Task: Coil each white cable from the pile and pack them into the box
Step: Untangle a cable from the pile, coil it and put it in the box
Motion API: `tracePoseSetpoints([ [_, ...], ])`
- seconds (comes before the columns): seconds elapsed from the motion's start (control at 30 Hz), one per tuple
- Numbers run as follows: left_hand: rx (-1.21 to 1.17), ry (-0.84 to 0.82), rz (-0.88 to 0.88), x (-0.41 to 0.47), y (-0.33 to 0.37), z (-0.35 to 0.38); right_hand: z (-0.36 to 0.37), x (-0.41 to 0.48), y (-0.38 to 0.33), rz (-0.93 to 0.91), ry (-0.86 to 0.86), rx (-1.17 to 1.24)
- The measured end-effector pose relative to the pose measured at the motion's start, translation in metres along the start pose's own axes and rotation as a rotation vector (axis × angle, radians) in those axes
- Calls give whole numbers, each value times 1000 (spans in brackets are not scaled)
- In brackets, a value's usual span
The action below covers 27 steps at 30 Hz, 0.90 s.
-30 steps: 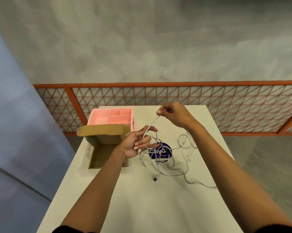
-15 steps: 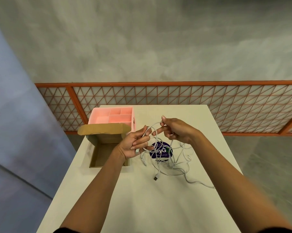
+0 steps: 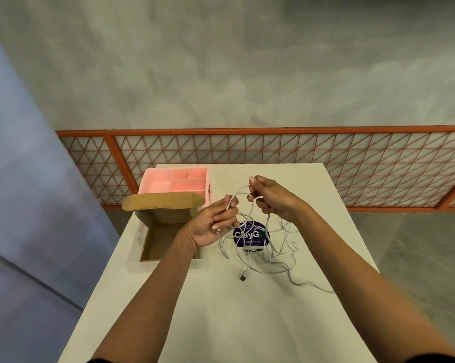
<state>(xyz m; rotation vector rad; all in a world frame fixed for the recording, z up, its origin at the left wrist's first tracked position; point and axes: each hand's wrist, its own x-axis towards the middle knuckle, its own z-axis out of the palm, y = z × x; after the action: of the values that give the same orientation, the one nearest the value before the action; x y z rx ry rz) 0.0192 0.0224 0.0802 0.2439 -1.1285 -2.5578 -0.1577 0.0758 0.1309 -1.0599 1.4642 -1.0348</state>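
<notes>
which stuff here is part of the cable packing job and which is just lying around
Job: white cable held between left hand and right hand; tangled pile of white cables; open brown cardboard box.
Lying about: pink plastic compartment tray; round dark purple sticker; orange lattice fence.

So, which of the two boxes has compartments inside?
The pink box, behind the cardboard box: dividers split it into several compartments. The cardboard box is one undivided space with its flap up.

Bare forearms (image 3: 153,292), black sleeve edges (image 3: 100,361) beyond.
</notes>
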Motion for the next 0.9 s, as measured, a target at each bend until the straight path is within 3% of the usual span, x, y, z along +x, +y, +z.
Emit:
tracePoseSetpoints([
  [0.13, -51, -30, 17, 1, 1, 1, 1, -1, 4, -40, 41, 2],
  [0.3, -62, 75, 39, 1, 3, 6, 1, 0, 20, -199, 99, -90],
  [0.4, -73, 85, 118, 2, 8, 5, 2, 2, 32, -170, 94, -200],
  [0.63, 40, 97, 166, 10, 9, 4, 19, 3, 48, 179, -187, -611],
  [0.9, 51, 350, 313, 21, 2, 9, 29, -9, 24, 187, -386, -746],
])
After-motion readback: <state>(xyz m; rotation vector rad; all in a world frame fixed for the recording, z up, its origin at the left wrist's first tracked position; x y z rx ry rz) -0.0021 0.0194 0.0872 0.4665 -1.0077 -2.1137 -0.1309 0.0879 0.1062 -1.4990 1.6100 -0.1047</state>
